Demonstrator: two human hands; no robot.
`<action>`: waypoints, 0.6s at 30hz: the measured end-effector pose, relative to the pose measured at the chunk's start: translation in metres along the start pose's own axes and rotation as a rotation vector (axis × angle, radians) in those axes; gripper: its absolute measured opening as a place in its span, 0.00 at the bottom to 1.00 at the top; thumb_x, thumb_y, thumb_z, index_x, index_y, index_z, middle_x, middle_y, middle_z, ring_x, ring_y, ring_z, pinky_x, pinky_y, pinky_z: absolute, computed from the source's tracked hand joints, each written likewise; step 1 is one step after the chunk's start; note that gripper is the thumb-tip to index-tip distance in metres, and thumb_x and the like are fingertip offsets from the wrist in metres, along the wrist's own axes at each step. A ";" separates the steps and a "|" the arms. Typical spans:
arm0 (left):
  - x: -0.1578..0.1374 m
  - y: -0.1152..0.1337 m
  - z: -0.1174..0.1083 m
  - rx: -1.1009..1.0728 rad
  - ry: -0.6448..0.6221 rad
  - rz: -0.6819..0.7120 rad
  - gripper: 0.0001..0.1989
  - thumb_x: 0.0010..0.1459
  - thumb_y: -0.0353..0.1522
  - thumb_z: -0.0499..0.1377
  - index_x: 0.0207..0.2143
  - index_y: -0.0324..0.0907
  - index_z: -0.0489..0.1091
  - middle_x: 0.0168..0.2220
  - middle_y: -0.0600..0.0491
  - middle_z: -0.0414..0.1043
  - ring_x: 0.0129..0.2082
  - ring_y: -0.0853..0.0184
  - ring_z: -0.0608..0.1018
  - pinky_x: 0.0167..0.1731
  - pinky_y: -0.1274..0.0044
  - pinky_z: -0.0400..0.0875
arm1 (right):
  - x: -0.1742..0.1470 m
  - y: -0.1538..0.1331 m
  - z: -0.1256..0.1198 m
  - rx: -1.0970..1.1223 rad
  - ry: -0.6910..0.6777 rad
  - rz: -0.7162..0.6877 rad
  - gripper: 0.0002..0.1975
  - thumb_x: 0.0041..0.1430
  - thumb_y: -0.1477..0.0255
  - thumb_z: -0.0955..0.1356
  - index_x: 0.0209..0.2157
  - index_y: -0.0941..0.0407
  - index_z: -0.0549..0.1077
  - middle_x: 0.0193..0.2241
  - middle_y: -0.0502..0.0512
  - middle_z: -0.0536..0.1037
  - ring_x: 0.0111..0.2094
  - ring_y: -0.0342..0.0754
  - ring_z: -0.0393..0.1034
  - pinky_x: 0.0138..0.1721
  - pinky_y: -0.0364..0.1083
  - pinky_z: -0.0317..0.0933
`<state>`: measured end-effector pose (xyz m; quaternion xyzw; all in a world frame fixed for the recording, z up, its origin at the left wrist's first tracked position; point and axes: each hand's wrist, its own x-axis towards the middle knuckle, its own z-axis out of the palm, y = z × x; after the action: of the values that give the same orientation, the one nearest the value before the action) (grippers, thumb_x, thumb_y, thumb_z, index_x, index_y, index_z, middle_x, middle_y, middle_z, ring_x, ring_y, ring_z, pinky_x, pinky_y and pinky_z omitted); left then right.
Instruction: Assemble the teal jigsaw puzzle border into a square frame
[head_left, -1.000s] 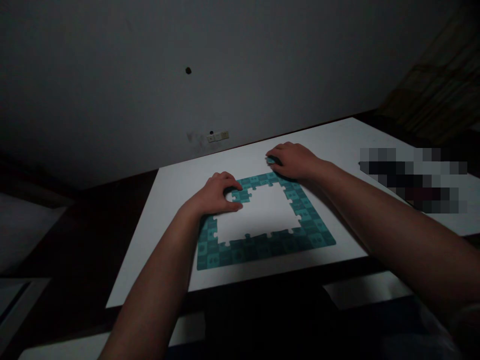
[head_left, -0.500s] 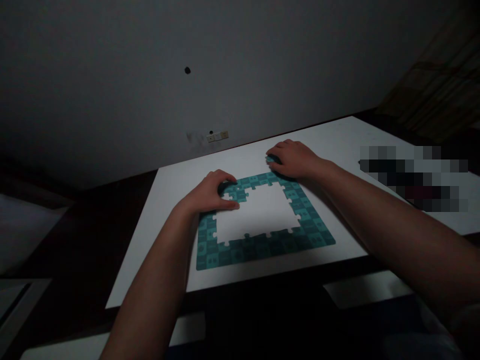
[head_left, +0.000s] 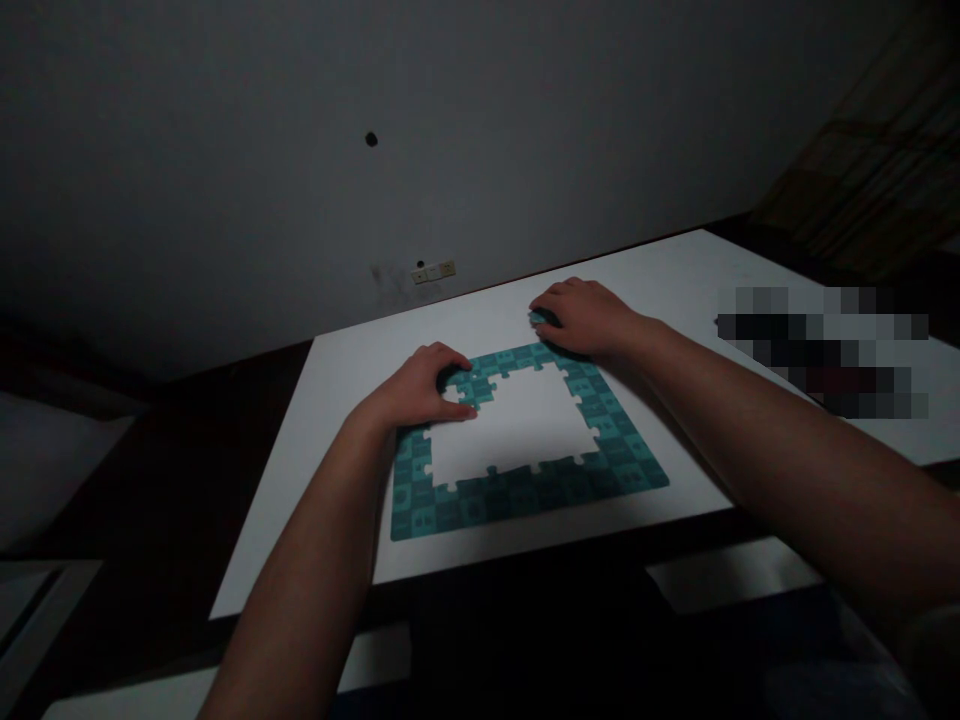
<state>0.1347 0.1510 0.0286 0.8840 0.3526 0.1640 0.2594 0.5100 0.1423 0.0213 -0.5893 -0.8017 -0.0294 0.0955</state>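
Note:
A teal jigsaw puzzle point(head_left: 630, 455) lies flat on the white table, its checkered frame joined around a white gap with knobbed edges. My left hand point(head_left: 421, 388) rests over the puzzle's upper left corner, thumb and index finger spread apart, with nothing visible between them. Just beyond the upper right corner, my right hand point(head_left: 581, 315) curls its fingers around loose teal puzzle pieces point(head_left: 538, 319). Most of those pieces are hidden under the palm, and I cannot tell how many there are.
The white table point(head_left: 300, 480) has its near edge just below the puzzle. A blurred-out dark item point(head_left: 817, 350) lies on its right side. Behind stands a grey wall with sockets point(head_left: 433, 272); a curtain point(head_left: 862, 170) hangs at the far right.
The view has shifted very slightly. Both hands and the puzzle stay in place relative to each other.

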 end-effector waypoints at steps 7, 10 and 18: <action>0.002 0.001 0.001 -0.010 -0.010 -0.002 0.24 0.47 0.44 0.91 0.45 0.55 0.90 0.56 0.46 0.90 0.61 0.43 0.87 0.72 0.47 0.83 | 0.001 0.000 0.001 0.017 -0.007 0.017 0.26 0.82 0.59 0.71 0.71 0.54 0.90 0.69 0.74 0.90 0.68 0.79 0.81 0.68 0.71 0.73; 0.002 0.004 0.002 -0.029 -0.003 -0.003 0.23 0.49 0.42 0.90 0.46 0.53 0.91 0.57 0.45 0.89 0.61 0.43 0.88 0.73 0.47 0.82 | 0.001 0.000 0.001 0.037 0.001 0.015 0.26 0.82 0.60 0.72 0.71 0.53 0.90 0.70 0.73 0.91 0.67 0.79 0.81 0.68 0.71 0.73; 0.001 -0.001 0.006 -0.023 0.003 -0.004 0.23 0.53 0.44 0.89 0.50 0.55 0.92 0.60 0.45 0.89 0.63 0.43 0.88 0.75 0.48 0.83 | 0.000 0.000 -0.001 0.058 0.006 -0.007 0.27 0.82 0.58 0.72 0.72 0.53 0.90 0.69 0.72 0.91 0.66 0.76 0.81 0.66 0.67 0.73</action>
<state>0.1373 0.1502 0.0237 0.8800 0.3529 0.1689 0.2692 0.5102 0.1421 0.0221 -0.5836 -0.8039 -0.0083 0.1147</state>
